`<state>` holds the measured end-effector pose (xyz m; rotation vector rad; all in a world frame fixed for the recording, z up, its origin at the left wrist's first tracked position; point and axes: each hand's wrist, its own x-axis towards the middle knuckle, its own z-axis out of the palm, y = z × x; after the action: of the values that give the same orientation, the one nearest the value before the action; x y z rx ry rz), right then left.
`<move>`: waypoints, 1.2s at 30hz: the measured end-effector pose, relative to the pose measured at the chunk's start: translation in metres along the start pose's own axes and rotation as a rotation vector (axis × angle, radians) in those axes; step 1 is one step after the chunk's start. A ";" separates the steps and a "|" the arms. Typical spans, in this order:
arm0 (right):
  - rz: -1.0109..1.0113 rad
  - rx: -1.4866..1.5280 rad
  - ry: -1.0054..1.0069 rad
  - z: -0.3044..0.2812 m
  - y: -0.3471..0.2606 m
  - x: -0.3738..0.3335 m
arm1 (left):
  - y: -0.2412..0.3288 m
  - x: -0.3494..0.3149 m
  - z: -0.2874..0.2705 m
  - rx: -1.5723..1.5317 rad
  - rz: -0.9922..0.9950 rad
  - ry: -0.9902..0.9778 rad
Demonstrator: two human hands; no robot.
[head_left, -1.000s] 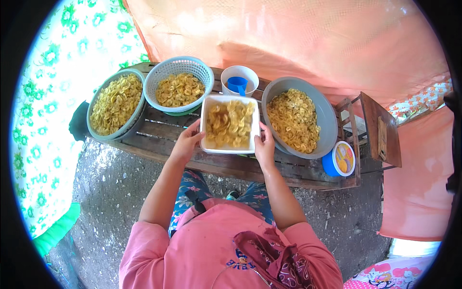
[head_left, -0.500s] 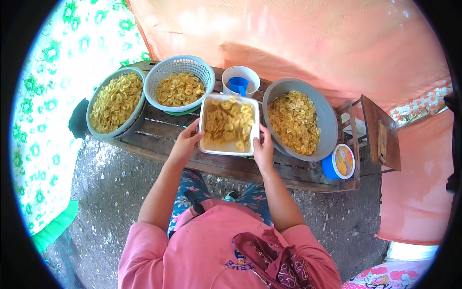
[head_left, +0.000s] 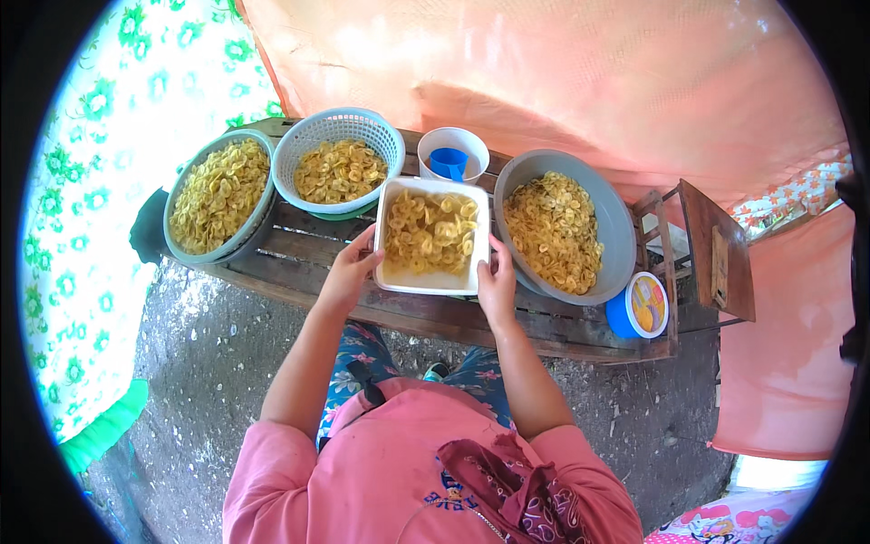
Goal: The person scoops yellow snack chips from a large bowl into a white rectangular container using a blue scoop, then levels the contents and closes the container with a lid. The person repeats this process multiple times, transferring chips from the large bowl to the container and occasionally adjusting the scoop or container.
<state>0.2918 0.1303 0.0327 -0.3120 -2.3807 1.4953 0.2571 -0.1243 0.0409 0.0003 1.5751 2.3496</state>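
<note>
A white square plastic tub (head_left: 426, 283) is held up in front of me, with thin yellow banana chips (head_left: 430, 231) inside. My left hand (head_left: 352, 267) grips its left wall, thumb on the near side. Around the right wall closes my right hand (head_left: 496, 283). Just behind the tub stands a white pail (head_left: 471, 143) with a blue measuring cup (head_left: 448, 163) in it. To the right, a large grey basin (head_left: 619, 245) holds more chips. A light blue strainer basket (head_left: 292, 145) of chips sits behind my left hand.
Everything rests on a slatted wooden bench (head_left: 299, 245). At its left end is another grey-green basin (head_left: 172, 231) heaped with chips. A blue round container with a printed lid (head_left: 648, 304) lies tilted at the right, near a wooden board (head_left: 716, 245). Orange sheeting (head_left: 580, 82) hangs behind.
The chips in the tub have shifted and lie spread differently, further toward its far side. Both hands keep their grip in nearly the same place.
</note>
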 end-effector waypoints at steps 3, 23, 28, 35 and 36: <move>-0.254 0.119 0.119 -0.001 -0.002 0.001 | -0.001 0.001 0.002 -0.061 0.057 0.006; -0.088 0.106 0.010 -0.001 0.008 -0.004 | -0.001 -0.002 0.001 -0.032 0.018 -0.035; -0.435 0.090 0.175 0.001 0.006 0.000 | -0.007 -0.001 0.000 -0.038 0.068 0.002; -0.453 0.053 0.193 -0.002 0.006 -0.012 | -0.014 -0.009 -0.003 0.056 -0.042 0.051; -0.316 0.054 0.136 -0.002 0.006 -0.013 | -0.014 -0.009 -0.003 0.011 0.023 0.015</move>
<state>0.3046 0.1305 0.0260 -0.0210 -2.1589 1.3438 0.2690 -0.1243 0.0292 0.0039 1.6030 2.3640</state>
